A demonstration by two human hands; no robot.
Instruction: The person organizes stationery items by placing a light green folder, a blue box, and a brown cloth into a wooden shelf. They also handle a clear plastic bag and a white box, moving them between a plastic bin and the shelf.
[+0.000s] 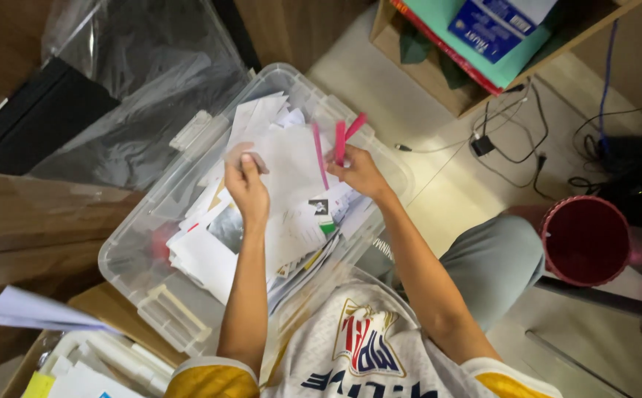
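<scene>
A clear plastic storage box [137,243] stands on the floor in front of me, full of loose white papers [291,166] and envelopes. My left hand [247,184] pinches the edge of a white sheet over the middle of the box. My right hand [358,171] is closed on several pink paper strips [340,140], held above the box's far right side. Both forearms reach out over my white and yellow shirt.
The box's clear lid [140,88] leans against dark furniture at upper left. A cardboard box [78,361] with papers sits at lower left. A red bucket [585,239], cables [516,140] and a wooden shelf [439,81] with a blue carton lie to the right.
</scene>
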